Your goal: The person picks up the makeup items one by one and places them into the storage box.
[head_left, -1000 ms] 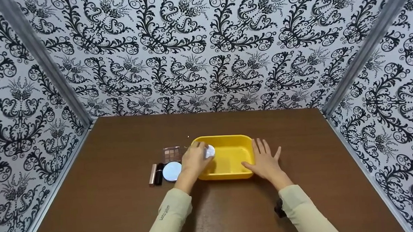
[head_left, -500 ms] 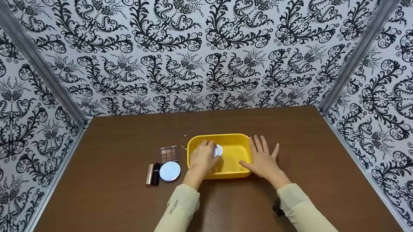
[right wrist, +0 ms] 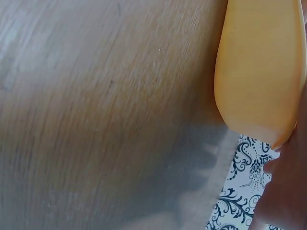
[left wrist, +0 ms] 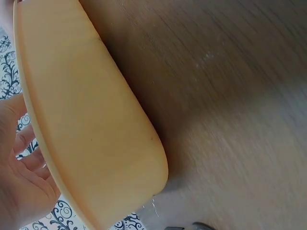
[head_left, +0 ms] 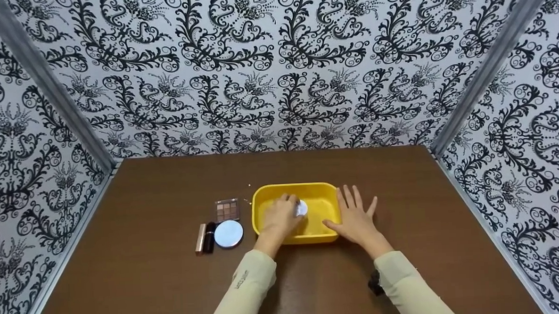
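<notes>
In the head view my left hand (head_left: 280,217) is down inside a yellow plastic bin (head_left: 297,239), gripping a white round object (head_left: 302,208) at its fingertips. Fingers hide much of that object, so its kind is unclear. My right hand (head_left: 358,222) has its fingers spread and rests against the bin's right rim, thumb over the inside. From the left wrist, the bin's outer wall (left wrist: 91,110) stands in front of part of the left hand (left wrist: 24,187). The right wrist view shows the bin (right wrist: 261,67) beside the right hand (right wrist: 285,187).
Left of the bin lie an eyeshadow palette (head_left: 227,209), a round pale-blue compact (head_left: 228,234), a black tube (head_left: 209,237) and a rose-gold tube (head_left: 201,238). Tiny shiny bits (head_left: 247,202) lie near the bin's left edge. Patterned walls (head_left: 277,105) enclose the brown table (head_left: 138,276).
My left hand has moved right and deeper into the bin with the white round object. The right hand keeps its place at the rim.
</notes>
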Demonstrator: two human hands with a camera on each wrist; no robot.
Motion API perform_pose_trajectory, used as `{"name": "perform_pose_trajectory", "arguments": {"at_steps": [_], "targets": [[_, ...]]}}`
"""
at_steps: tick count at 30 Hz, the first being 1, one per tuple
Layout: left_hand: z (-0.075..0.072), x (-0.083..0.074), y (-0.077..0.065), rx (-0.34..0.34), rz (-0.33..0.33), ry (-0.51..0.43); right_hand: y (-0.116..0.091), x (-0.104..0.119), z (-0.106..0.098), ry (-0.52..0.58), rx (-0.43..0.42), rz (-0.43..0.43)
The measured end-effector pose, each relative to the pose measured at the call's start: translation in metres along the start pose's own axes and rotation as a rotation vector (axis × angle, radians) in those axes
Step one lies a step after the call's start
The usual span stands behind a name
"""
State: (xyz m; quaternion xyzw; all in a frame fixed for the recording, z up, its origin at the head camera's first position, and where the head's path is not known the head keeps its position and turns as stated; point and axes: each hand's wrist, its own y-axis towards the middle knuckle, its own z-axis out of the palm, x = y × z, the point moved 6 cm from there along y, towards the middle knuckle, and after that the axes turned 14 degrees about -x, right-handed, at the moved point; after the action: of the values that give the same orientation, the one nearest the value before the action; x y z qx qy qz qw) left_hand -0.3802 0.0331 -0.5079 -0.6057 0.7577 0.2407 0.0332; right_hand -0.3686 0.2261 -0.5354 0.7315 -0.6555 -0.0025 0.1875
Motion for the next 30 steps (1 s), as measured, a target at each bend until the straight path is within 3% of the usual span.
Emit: {"name": "perform_pose_trajectory", "arguments": {"at_steps": [11, 21, 30], "targets": [[0.015, -0.017, 0.003, 0.016, 0.072, -0.014, -0.001, 0.002, 0.001, 0.007, 0.003, 0.011], [0.023, -0.029, 0.010, 0.048, 0.065, -0.042, 0.000, 0.001, 0.001, 0.014, -0.004, 0.017], [0.036, -0.037, 0.009, 0.099, 0.103, -0.037, -0.001, -0.001, 0.002, 0.017, 0.002, 0.025]]}}
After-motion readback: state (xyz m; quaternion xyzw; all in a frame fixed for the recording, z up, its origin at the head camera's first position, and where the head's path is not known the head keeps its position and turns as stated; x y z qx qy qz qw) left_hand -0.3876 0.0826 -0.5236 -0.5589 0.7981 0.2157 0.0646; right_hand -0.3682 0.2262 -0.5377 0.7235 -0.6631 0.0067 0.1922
